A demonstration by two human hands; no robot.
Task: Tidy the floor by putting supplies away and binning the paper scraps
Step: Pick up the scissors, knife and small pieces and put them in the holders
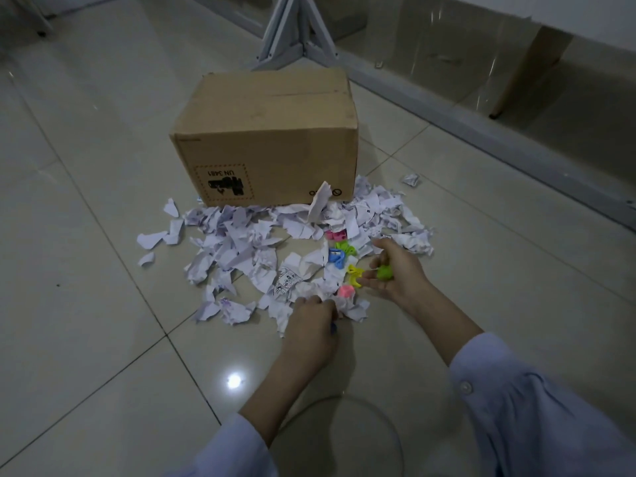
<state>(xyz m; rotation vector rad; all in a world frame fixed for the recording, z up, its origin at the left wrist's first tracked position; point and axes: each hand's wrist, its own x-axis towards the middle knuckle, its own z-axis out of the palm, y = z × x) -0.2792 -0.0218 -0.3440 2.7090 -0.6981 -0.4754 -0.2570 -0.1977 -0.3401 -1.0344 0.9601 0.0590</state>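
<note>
While the paper scraps (241, 242) lie spread over the floor (103, 304) in front of the cardboard box (268, 139), the step in hand looks to be sorting the supplies out from among them. The right hand (392, 270) holds a green piece (384, 273) between thumb and curled fingers. It may be a small plastic sharpener, though it is too small to be sure. The left hand (311, 320) sits at the near edge of the pile with its fingers curled into crumpled paper. A speck of blue shows at its right side, and I cannot tell what that is.

Seen from the right hand, a yellow piece (354, 274) lies just beside it at nine o'clock. A pink piece (346, 291) lies at eight o'clock, between the two hands, and a blue piece (335, 256) lies near at ten o'clock. The cardboard box stands well apart at twelve o'clock from the left hand, its top closed.

The next move probably calls for light pinches on the loose coloured pieces, one at a time, brushing aside the paper that half covers them. No open container is in view, so a place for both supplies and scraps has to be found.
</note>
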